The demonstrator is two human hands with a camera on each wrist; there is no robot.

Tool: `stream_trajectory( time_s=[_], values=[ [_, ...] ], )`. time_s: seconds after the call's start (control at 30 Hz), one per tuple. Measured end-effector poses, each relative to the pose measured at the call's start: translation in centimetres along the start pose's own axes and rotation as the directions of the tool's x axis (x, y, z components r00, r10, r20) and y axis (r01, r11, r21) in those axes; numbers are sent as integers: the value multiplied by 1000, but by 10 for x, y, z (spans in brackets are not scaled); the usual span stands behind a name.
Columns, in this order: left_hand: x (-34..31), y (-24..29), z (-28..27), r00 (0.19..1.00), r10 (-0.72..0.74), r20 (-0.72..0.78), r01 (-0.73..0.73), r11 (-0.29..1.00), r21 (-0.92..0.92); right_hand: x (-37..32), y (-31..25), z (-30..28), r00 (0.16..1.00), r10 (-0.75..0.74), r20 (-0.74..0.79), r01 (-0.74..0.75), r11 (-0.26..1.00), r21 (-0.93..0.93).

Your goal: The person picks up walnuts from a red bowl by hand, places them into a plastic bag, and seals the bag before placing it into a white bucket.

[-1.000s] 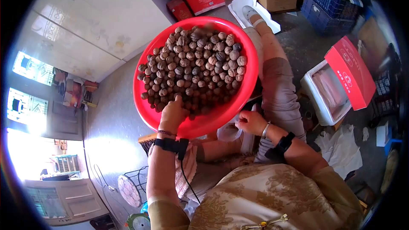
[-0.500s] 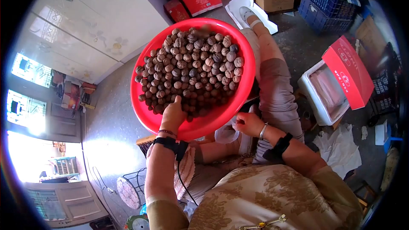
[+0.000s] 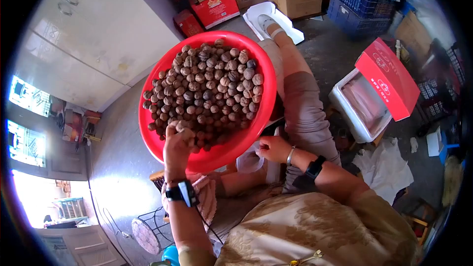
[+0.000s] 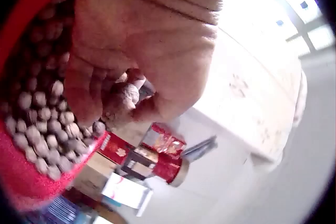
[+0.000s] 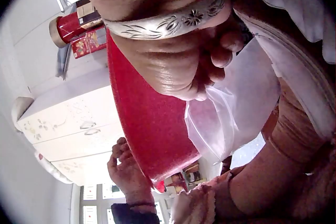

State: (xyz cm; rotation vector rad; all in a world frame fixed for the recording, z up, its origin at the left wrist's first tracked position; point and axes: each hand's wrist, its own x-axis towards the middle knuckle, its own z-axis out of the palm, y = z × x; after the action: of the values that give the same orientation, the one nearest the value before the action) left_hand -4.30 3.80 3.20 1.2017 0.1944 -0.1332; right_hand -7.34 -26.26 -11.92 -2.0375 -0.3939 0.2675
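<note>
A red basin (image 3: 267, 93) full of brown walnuts (image 3: 209, 86) is tilted on the person's lap. At its near-left edge the left hand (image 3: 176, 148) is raised with curled fingers. In the left wrist view, that hand (image 4: 142, 40) grips several walnuts (image 4: 130, 94) between fingers and thumb, away from the pile. Beside the basin's near-right side, the right hand (image 3: 276, 149) pinches a clear plastic bag (image 3: 250, 161). The right wrist view shows this hand (image 5: 163, 66) with its fingers curled on the upper edge of the bag (image 5: 239, 103), whose contents I cannot tell.
A white foam box (image 3: 340, 103) with a red lid (image 3: 389, 81) stands at right, near crumpled white plastic (image 3: 384, 167). Cartons (image 3: 301, 1) and blue crates (image 3: 352, 17) are at the back. A round stool (image 3: 146, 235) and brush lie at lower left.
The left hand has lifted off the walnut pile with walnuts in its grip and turned. The right hand still holds the bag. The head view has shifted, moving the basin left in the picture.
</note>
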Motion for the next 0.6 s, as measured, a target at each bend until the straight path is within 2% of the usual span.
stream_trajectory(
  time_s=[0.03, 0.07, 0.1, 0.17, 0.2, 0.3, 0.37, 0.43, 0.5, 0.57, 0.6],
  values=[
    [-9, 0, 0, 996, 21, 82, -8, 986, -165, 0, 0, 0, 1000, 4, -7, -4, 1000, -5],
    [-17, -3, 5, 996, 57, 65, -40, 969, -243, -1, -1, 0, 1000, 10, -2, -10, 1000, 8],
    [-24, -4, 11, 996, 57, 72, -37, 968, -246, -1, -1, 0, 1000, 15, 4, -15, 1000, 20],
    [-37, -6, 22, 992, 20, 127, 31, 921, -389, -1, 2, 2, 1000, 23, -5, -23, 999, 40],
    [-44, -11, 30, 1000, 14, 28, -3, 934, -358, 0, 2, 2, 1000, 14, -2, -14, 999, 34],
    [-62, -24, 46, 998, -51, 41, 62, 928, -366, 0, 5, 2, 1000, -9, -10, 9, 1000, 15],
    [-66, -41, 50, 1000, -25, -11, 20, 942, -334, -1, 7, 3, 1000, -22, -19, 22, 1000, 5],
    [-82, -39, 66, 993, -89, 71, 96, 991, -92, -2, 7, 4, 996, -72, -50, 74, 997, 26],
    [-95, -31, 79, 967, -253, 21, 245, 952, 183, -3, 7, 2, 996, -75, -43, 76, 996, 35],
    [-91, -54, 65, 972, -212, 98, 166, 923, 348, -3, 6, 3, 999, -36, -22, 38, 995, 97],
    [-92, -56, 65, 973, -218, 82, 177, 920, 349, -2, 5, 1, 1000, -27, -6, 28, 994, 102]
  ],
)
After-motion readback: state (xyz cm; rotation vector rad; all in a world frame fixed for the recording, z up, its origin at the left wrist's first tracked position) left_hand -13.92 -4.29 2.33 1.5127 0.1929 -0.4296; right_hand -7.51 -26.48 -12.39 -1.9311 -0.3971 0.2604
